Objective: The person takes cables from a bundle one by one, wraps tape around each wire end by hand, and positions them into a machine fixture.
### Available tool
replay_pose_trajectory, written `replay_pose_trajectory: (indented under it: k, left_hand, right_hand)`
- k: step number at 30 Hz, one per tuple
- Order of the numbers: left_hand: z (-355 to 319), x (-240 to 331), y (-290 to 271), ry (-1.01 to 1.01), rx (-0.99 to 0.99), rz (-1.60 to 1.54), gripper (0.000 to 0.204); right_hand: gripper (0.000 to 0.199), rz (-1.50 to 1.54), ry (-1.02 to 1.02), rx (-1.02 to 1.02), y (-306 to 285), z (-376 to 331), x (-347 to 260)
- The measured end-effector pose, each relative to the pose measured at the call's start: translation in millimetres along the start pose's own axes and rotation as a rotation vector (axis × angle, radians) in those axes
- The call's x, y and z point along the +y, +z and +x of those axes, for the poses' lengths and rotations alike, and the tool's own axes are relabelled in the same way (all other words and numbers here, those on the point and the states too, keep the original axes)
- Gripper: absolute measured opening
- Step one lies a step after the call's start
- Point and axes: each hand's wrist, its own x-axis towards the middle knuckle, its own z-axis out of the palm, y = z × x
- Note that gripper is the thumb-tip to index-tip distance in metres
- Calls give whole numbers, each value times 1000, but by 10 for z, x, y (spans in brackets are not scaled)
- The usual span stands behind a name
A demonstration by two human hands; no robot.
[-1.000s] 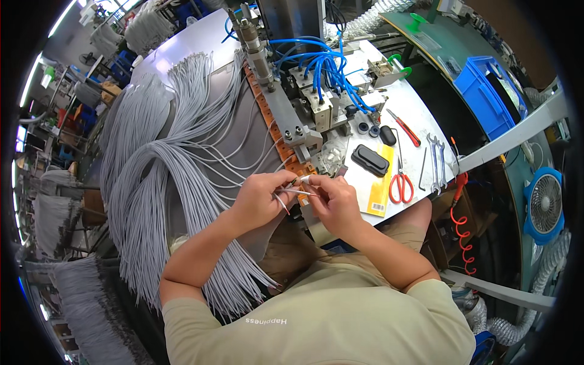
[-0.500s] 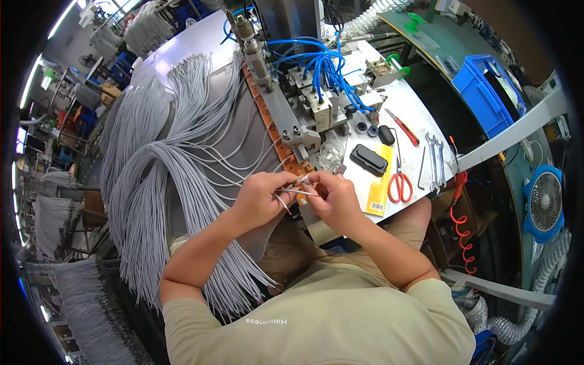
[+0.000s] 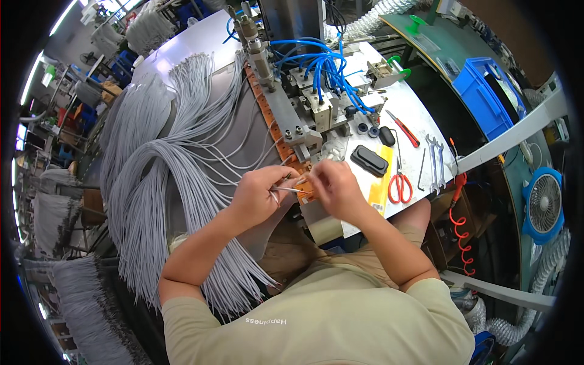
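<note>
My left hand [image 3: 260,192] is closed around a few thin grey cables [image 3: 291,189], whose cut ends stick out from the fingers. Just beside it, the fingertips of my right hand [image 3: 336,187] are pinched together near those cable ends. What they hold is too small and too covered to name. Both hands are in front of the orange strip [image 3: 281,146] of the bench machine [image 3: 295,131]. To the left lies a large bundle of grey cables [image 3: 164,164], with single strands running toward the strip.
On the white tabletop at right lie a black case [image 3: 369,160], a yellow packet [image 3: 379,191], red-handled scissors [image 3: 399,187], a red knife [image 3: 404,130] and wrenches [image 3: 435,161]. A clear bag [image 3: 333,149] sits by the machine. Farther right are a blue bin [image 3: 483,100] and a fan [image 3: 543,205].
My right hand has turned and shifted slightly up, its fingers bunching closer. The cable ends in my left hand have changed angle a little. My left hand stays nearly in place.
</note>
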Motion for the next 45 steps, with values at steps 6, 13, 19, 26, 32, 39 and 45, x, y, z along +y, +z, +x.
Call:
replay_pose_trajectory:
  k: [6,13,19,26,32,39,45]
  left_hand:
    - [-38,-32,-12,323,-326,196,17]
    - [23,244,-97,-235,-651,-48,24]
    - [21,-184,78,253,9,269,24]
    - [30,-78,23,-50,-38,-83,17]
    - [38,-22,-19,-226,-58,-213,16]
    - [39,-17,7,-100,-40,35,15]
    - [16,-19,-4,-37,13,71,16]
  right_hand:
    - [15,550,662,23,132,-120,356]
    - [14,594,759,-115,80,-35,388]
    - [18,675,818,-88,130,-26,428]
    - [20,415,684,-1,-50,-63,252]
    - [14,233,256,43,-34,-242,-272]
    - [15,97,141,12,4,-170,-249]
    - [14,144,191,-7,30,-176,-273]
